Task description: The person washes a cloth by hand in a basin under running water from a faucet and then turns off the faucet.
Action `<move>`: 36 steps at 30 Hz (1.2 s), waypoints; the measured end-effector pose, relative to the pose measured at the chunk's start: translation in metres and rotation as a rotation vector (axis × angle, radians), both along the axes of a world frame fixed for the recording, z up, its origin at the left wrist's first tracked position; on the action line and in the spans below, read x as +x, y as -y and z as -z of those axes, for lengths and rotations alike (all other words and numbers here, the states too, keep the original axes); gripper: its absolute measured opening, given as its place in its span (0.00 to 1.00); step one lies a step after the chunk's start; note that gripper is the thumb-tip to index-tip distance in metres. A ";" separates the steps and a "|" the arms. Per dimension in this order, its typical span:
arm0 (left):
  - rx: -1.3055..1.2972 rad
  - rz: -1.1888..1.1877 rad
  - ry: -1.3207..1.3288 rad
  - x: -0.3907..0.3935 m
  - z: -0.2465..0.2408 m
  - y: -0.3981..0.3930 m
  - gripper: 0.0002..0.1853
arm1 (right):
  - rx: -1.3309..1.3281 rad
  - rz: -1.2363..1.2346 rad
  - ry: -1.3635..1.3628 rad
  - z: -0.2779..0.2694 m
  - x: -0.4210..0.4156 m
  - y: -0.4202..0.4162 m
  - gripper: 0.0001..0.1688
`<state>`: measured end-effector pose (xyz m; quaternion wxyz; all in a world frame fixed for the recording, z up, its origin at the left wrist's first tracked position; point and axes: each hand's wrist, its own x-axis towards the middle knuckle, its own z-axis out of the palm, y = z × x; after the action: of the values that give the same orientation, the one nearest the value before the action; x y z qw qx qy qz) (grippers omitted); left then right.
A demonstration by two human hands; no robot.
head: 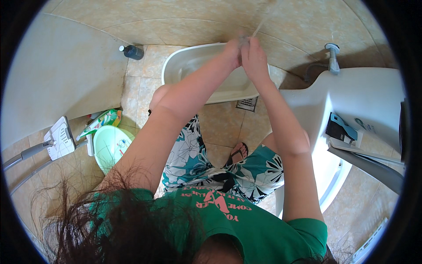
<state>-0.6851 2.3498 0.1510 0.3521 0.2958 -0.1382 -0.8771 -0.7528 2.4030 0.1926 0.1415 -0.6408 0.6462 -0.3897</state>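
A thin stream of water (261, 25) reaches my two hands, which are together above the far edge of a white plastic basin (227, 95) on the tiled floor. My left hand (233, 52) is blurred and partly covered at the fingers. Close against it is my right hand (255, 57), its fingers bent. A small greyish patch shows between the fingertips; I cannot tell whether it is splashing water or a held thing. My forearms hide part of the basin.
A dark bottle with a white cap (133, 52) stands at the back left. A green plastic basin (110, 147) and a mop head (60, 138) are at the left. The white toilet (352, 85) is at the right. A floor drain (247, 104) lies beside the white basin.
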 end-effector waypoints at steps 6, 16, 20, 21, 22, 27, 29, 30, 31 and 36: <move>-0.014 -0.060 0.090 -0.005 -0.008 -0.007 0.11 | 0.102 0.088 -0.130 0.005 -0.003 0.005 0.13; -0.637 0.001 0.736 -0.001 0.017 0.000 0.15 | 0.399 0.303 0.485 0.048 -0.061 0.022 0.26; -0.635 -0.057 0.681 0.021 0.012 0.014 0.12 | 0.520 0.081 0.580 0.030 -0.058 0.016 0.21; -0.679 -0.056 0.702 0.024 0.010 0.015 0.12 | 0.496 0.054 0.620 0.032 -0.059 0.014 0.19; -0.682 -0.056 0.705 0.024 0.008 0.014 0.12 | 0.472 0.027 0.659 0.035 -0.061 0.012 0.16; -0.751 -0.008 0.900 0.030 -0.005 0.013 0.13 | 0.345 -0.037 0.578 0.036 -0.073 0.013 0.13; -0.801 -0.048 0.894 0.031 0.007 0.020 0.12 | 0.433 -0.027 0.596 0.026 -0.075 0.013 0.13; -0.826 -0.064 0.889 0.032 0.007 0.020 0.12 | 0.439 -0.033 0.597 0.023 -0.075 0.013 0.13; -0.802 -0.073 0.893 0.031 0.007 0.019 0.12 | 0.445 -0.039 0.599 0.019 -0.075 0.013 0.13; -0.742 -0.128 0.797 0.032 0.006 0.021 0.10 | 0.370 0.008 0.513 0.021 -0.075 0.010 0.12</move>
<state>-0.6532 2.3290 0.1446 0.4058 0.4688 -0.5429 -0.5664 -0.8276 2.3933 0.1714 0.4125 -0.4824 0.6519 -0.4149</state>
